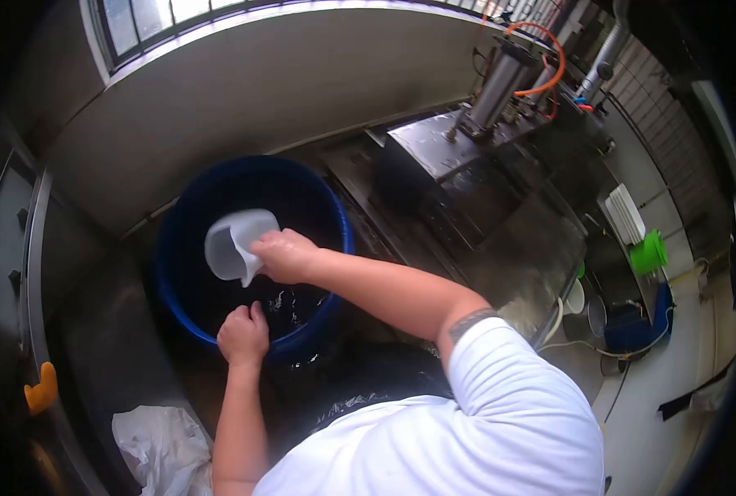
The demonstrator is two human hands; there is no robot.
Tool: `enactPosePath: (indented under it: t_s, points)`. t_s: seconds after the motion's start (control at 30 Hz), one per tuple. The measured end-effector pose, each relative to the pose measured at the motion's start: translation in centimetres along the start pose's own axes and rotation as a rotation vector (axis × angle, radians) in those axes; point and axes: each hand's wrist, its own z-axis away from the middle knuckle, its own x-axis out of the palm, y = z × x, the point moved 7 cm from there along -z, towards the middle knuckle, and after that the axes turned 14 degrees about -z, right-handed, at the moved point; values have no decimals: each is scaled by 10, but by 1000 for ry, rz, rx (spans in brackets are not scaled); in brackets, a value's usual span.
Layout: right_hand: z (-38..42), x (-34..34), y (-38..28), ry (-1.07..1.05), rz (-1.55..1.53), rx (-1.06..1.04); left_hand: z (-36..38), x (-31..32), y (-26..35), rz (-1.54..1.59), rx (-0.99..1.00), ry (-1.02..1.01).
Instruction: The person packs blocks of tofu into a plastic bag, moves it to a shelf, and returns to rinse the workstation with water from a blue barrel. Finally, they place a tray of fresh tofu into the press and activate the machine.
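A large round blue tub (345, 217) with dark liquid in it stands in front of me. My right hand (285, 255) is closed on a white plastic jug (256, 227), which it holds tilted over the tub. The jug's wide mouth and pouring lip face left and down. Ripples and bright glints show on the liquid below it. My left hand (244, 335) is closed at the tub's near rim, thumb up, with its fingers curled over the edge and partly hidden.
To the right stands a metal machine (434, 145) with an upright cylinder and an orange hose (559, 62). Crumpled white cloth or plastic (161, 450) lies at lower left, near an orange glove-like object (41, 388). A green container (649, 252) is at far right.
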Motion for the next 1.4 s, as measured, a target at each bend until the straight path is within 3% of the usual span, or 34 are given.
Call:
enactPosePath:
  t_s: [0.1,0.17,0.23,0.3,0.33,0.4,0.5,0.57,0.6,0.67,0.73,0.8,0.9,0.97,1.1,1.23,1.3,1.4]
  points:
    - [-44,95,63,-261,391,117,-1,-3,0,36,6,46]
    - [-67,196,149,-478,469,171,-3,-5,-3,37,-25,43]
    - [-58,209,156,-870,454,295,-4,-5,-6,59,-4,96]
    - [-55,261,195,-788,600,295,-7,-11,-6,107,-30,98]
    - [-51,279,211,-560,611,390,-9,-12,-7,109,-30,95]
    - [-42,303,219,-356,604,450,-13,-13,-10,119,-42,82]
    - [-36,325,227,-410,638,400,-16,-10,-15,122,-90,64]
    - [-33,364,234,-905,566,219,-19,-14,-14,139,-61,97]
    - [-46,362,225,-929,566,165,-19,-15,-15,127,-59,118]
    - [-65,332,197,-1050,182,311,-19,-17,-19,128,-87,125]
    - [-71,289,177,-657,-12,256,-15,-16,-23,160,-93,152]
    - [-82,324,250,-501,-208,552,-12,-19,-25,176,-95,184]
    - [-100,264,219,-451,-148,437,-7,-20,-26,176,-98,219]
    - [-99,207,172,-437,-302,411,-4,-20,-27,174,-109,222]
    - [-74,79,58,-358,-350,39,1,-17,-27,154,-108,133]
    - [-48,-31,-36,-265,-248,-58,6,-26,-32,313,-81,315]
    - [-46,-68,-79,-174,-153,-136,8,-27,-53,726,-324,342]
    - [-55,-83,-145,-213,3,-291,1,-14,-79,875,-447,301]
